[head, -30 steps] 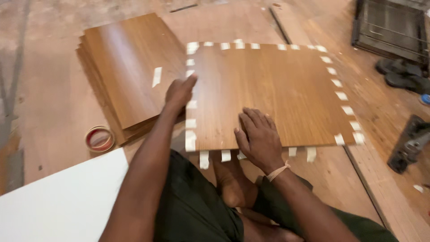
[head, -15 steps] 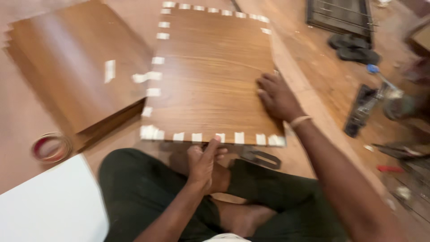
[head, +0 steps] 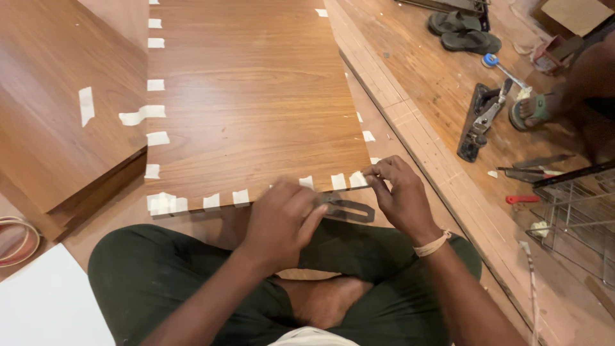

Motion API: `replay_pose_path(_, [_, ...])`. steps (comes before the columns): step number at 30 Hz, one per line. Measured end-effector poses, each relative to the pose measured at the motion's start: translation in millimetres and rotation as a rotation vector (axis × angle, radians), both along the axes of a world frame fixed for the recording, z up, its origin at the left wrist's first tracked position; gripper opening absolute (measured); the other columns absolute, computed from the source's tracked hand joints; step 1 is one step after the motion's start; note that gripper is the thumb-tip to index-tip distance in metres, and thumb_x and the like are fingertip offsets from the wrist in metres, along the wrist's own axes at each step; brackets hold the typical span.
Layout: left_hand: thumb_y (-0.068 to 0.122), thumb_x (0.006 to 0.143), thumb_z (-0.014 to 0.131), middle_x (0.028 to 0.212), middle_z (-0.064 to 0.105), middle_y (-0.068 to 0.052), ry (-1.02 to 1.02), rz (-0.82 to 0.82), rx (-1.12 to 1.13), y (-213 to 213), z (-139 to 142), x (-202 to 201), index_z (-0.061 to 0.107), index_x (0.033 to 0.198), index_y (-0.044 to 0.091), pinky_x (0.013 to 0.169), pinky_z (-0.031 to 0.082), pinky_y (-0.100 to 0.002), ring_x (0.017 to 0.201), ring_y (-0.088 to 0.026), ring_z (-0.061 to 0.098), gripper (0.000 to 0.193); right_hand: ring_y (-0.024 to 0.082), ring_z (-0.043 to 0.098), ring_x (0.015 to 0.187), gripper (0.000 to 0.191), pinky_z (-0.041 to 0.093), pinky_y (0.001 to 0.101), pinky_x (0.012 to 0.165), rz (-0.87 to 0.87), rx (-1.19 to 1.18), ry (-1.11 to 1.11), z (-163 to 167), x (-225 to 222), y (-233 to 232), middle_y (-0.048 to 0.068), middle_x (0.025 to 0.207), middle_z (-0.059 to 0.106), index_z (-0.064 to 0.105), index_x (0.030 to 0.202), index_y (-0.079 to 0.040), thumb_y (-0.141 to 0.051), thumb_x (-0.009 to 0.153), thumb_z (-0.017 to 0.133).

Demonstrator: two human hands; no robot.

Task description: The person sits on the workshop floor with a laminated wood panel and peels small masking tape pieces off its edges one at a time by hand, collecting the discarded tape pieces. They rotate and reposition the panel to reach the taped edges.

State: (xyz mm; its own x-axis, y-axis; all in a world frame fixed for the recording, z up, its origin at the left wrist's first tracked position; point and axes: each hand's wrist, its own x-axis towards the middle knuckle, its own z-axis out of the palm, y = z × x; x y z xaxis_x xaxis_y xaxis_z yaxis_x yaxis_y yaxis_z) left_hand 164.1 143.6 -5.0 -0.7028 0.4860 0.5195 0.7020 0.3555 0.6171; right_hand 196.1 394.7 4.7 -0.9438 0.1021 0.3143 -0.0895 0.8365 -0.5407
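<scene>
A square wood-veneer panel lies in front of my crossed legs, with short strips of masking tape all along its edges. My left hand grips a flat dark metal blade tool at the panel's near edge. My right hand pinches a tape strip at the panel's near right corner, its fingertips on the edge.
A stack of similar veneer panels lies at the left, a tape roll and a white board at lower left. At the right are a hand plane, sandals, a wire rack and another person's foot.
My left hand went from the panel's far left edge to the near edge and took hold of the blade tool. My right hand moved to the near right corner. The view shifted right.
</scene>
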Motion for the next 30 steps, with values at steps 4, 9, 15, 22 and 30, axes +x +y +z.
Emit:
replay_pose_path(4, [0.023,0.072,0.086,0.120,0.063,-0.010,0.133,-0.144,-0.183,40.2,17.5,-38.6,0.068,0.114,0.007,0.098,0.043,-0.046,0.123,-0.032,0.052,0.049,0.026,0.066,0.083,0.015,0.051,0.0362,0.074,-0.053,-0.060,-0.079,6.3,2.2,1.7,0.009,0.093,0.067,0.076,0.105,-0.007,-0.009,0.092,0.070])
replay_pose_path(9, [0.023,0.060,0.089,0.130,0.058,-0.015,0.204,-0.151,-0.321,59.8,14.0,-47.5,0.062,0.121,0.003,0.104,0.039,-0.048,0.129,-0.034,0.049,0.069,0.032,0.062,0.097,0.034,0.050,0.0405,0.079,0.206,0.101,0.021,20.8,2.0,4.6,0.013,0.103,0.063,0.069,0.110,-0.005,-0.020,0.082,0.081])
replay_pose_path(15, [0.020,0.065,0.088,0.134,0.053,-0.018,0.182,-0.062,-0.304,59.8,5.0,-47.7,0.056,0.129,-0.004,0.108,0.037,-0.047,0.131,-0.036,0.047,0.076,0.034,0.059,0.096,0.033,0.050,0.0425,0.081,0.284,0.200,0.018,22.2,-7.7,-3.5,0.011,0.103,0.062,0.067,0.105,-0.004,-0.023,0.081,0.082])
replay_pose_path(22, [0.018,0.062,0.087,0.134,0.054,-0.018,0.147,-0.050,-0.307,59.7,1.6,-47.3,0.056,0.127,-0.003,0.109,0.037,-0.047,0.132,-0.036,0.047,0.076,0.033,0.059,0.093,0.029,0.050,0.0420,0.080,0.261,0.228,-0.008,19.6,-9.8,-4.9,0.010,0.097,0.062,0.068,0.100,-0.005,-0.022,0.082,0.082])
replay_pose_path(30, [0.015,0.063,0.088,0.134,0.054,-0.017,0.179,-0.040,-0.308,59.8,0.8,-47.9,0.057,0.125,-0.002,0.110,0.038,-0.046,0.133,-0.035,0.048,0.072,0.033,0.060,0.094,0.034,0.050,0.0425,0.078,0.266,0.147,-0.001,19.2,-8.8,-2.5,0.012,0.100,0.061,0.065,0.104,-0.004,-0.023,0.081,0.081])
